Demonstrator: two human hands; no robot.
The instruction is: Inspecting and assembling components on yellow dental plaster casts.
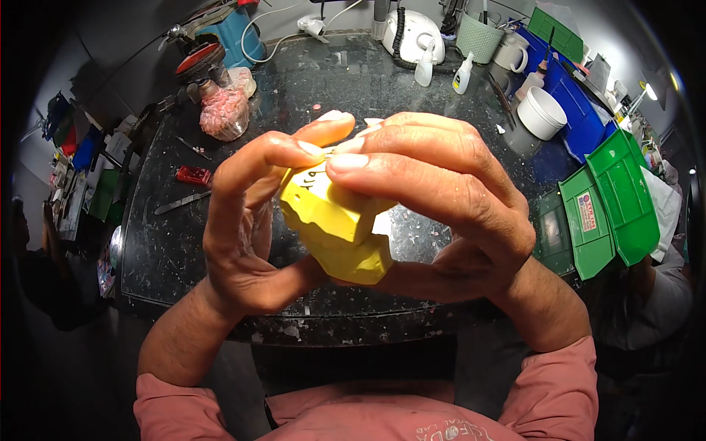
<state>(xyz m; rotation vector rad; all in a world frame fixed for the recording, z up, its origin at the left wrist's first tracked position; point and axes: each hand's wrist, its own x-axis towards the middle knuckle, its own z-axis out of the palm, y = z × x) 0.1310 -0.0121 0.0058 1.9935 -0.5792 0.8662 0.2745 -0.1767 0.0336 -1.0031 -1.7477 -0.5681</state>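
Note:
A yellow moulded block [334, 239] with chipped edges and dark handwritten marks is held up near the middle of the view, above the worktop. My left hand [250, 220] grips it from the left, fingers curled over its top and thumb beneath. My right hand [456, 206] wraps round it from the right, long fingers lying across the top; its thumb is partly hidden behind the block. Behind my hands lie a small red item [193, 175] and a metal knife [180, 203] on the dark worktop [272, 323].
A pink-crusted pot [223, 110] stands back left; a white phone-like device [404, 33] and small bottles [462, 73] at the back. Right are a white tub [542, 110], blue bins [559, 88] and green trays [618, 198]. A co-worker's sleeve [640, 316] shows far right.

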